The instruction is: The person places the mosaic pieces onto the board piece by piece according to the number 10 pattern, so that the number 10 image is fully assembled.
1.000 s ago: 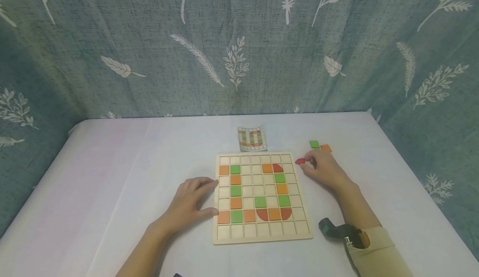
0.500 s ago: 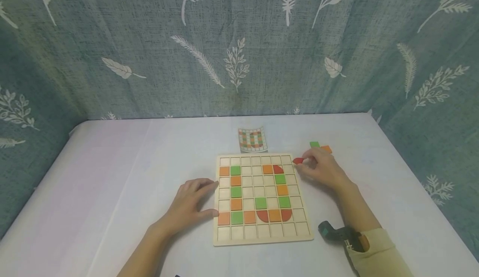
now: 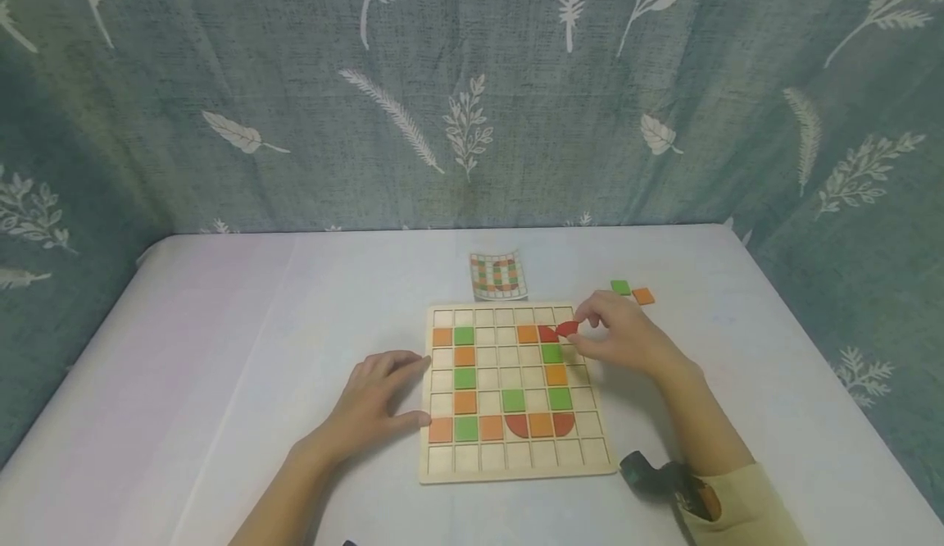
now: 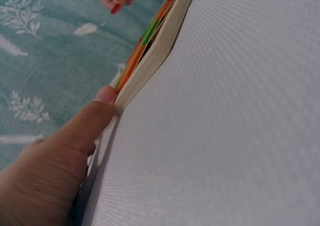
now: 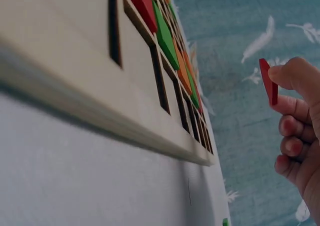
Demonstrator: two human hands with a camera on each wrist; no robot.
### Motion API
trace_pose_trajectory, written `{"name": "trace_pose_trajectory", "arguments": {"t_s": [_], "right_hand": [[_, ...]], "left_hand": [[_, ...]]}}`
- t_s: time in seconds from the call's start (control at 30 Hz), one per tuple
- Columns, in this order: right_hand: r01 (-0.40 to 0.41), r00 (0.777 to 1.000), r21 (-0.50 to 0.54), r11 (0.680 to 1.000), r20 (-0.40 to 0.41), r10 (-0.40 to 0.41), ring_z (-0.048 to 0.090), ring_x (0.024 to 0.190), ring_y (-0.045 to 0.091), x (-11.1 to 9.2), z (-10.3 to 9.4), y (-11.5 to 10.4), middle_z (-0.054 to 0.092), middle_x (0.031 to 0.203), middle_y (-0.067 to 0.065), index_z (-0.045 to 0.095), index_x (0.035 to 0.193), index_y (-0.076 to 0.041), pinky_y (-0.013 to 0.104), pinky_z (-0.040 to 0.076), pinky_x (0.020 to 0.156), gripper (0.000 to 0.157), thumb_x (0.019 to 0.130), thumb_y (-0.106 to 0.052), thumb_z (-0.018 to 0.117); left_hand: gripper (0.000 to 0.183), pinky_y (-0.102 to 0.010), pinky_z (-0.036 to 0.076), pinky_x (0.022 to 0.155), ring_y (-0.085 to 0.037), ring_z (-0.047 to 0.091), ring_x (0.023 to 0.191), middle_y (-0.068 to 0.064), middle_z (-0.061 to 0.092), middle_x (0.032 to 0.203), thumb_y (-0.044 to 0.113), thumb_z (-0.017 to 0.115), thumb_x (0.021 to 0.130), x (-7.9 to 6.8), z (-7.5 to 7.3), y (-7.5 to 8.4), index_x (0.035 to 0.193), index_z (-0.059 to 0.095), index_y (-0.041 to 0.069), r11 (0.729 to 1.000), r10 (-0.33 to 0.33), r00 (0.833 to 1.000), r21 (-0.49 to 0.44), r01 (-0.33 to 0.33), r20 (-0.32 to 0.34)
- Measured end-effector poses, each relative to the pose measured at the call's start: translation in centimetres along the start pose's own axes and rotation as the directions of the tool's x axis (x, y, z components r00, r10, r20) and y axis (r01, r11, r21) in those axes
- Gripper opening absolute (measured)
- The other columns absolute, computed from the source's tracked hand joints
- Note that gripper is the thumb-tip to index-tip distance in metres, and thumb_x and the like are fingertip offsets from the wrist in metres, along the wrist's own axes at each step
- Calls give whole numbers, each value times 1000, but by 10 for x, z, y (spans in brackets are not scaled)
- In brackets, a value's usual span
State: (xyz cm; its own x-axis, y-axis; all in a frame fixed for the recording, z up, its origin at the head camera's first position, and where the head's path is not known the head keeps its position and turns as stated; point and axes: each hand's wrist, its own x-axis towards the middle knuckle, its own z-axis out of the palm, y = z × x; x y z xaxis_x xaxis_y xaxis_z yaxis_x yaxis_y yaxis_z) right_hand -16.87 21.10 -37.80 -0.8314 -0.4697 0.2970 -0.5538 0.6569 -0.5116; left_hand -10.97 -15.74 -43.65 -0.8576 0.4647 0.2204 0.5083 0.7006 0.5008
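A wooden grid board (image 3: 532, 378) lies on the table with green, orange and red tiles in some of its cells. My right hand (image 3: 627, 337) is over the board's far right corner and pinches a red tile (image 3: 567, 329) between thumb and index finger; its outline looks partly curved. In the right wrist view this red tile (image 5: 269, 82) is tilted up, apart from the board. My left hand (image 3: 379, 394) rests at the board's left edge, thumb and fingers spread and touching it. In the left wrist view the thumb (image 4: 90, 121) lies against the board's side (image 4: 155, 56).
Behind the board stands a small card (image 3: 497, 275) printed with a coloured grid pattern. A loose green tile (image 3: 620, 287) and an orange tile (image 3: 643, 296) lie on the table (image 3: 295, 300) beyond the right hand. A patterned curtain (image 3: 310, 161) hangs behind and at the sides.
My right hand has moved left with the red tile, from beside the board to over its far right corner. The loose green and orange tiles are now fully uncovered. The left hand stays put.
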Motion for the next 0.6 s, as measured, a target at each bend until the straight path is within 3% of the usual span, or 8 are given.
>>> {"name": "trace_pose_trajectory", "arguments": {"t_s": [0.2,0.43,0.6], "right_hand": [[-83,994,21,996,78,81,47,74,17,5,3,-13,50,75,2,61,86,-11,26,38,64,16,77,-17,74],[-37,994,-15,999,106,39,47,71,16,24,22,-23,55,73,2,63,85,-10,29,40,65,19,77,-22,75],[-52,985,-85,995,162,65,45,69,11,36,36,-23,54,71,-3,64,84,-11,26,40,63,21,78,-28,75]], "left_hand": [[70,-43,30,98,-23,41,120,-2,49,131,46,73,75,1,1,0,135,53,15,1000,-1,1000,-11,1,2],[71,-44,30,98,-23,41,120,-2,50,131,47,73,75,0,2,-2,135,53,16,1000,-1,1000,-9,1,-2],[70,-43,30,97,-23,42,119,-2,50,130,47,73,75,1,2,-2,135,53,16,1000,11,1000,-1,-11,-7]]}}
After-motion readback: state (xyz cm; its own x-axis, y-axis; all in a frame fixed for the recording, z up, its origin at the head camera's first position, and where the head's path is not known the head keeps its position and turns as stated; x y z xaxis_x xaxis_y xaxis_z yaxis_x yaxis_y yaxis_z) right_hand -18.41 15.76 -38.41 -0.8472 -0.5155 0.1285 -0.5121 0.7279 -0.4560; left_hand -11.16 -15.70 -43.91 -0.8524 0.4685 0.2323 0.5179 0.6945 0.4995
